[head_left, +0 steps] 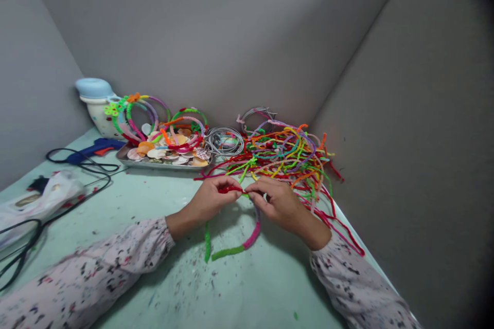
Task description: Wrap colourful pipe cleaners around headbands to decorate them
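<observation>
Both hands meet over the table and pinch a curved headband wrapped in pipe cleaner (251, 236). Its bands run green, pink and purple down to a lower green end. My left hand (216, 196) is closed with fingertips on a red part near the top of the curve. My right hand (276, 200) pinches the same piece just to the right, where a bit of yellow-green shows. Another green end (207, 242) hangs below my left hand. The stretch between is mostly hidden by the fingers.
A tangled heap of coloured pipe cleaners (293, 149) lies behind my right hand, beside coiled grey wire (224, 141). A metal tray (162, 165) holds round discs and wrapped hoops. At left are a blue glue gun (94, 150), black cord (110, 177), plastic bag (57, 190) and blue-lidded container (96, 105).
</observation>
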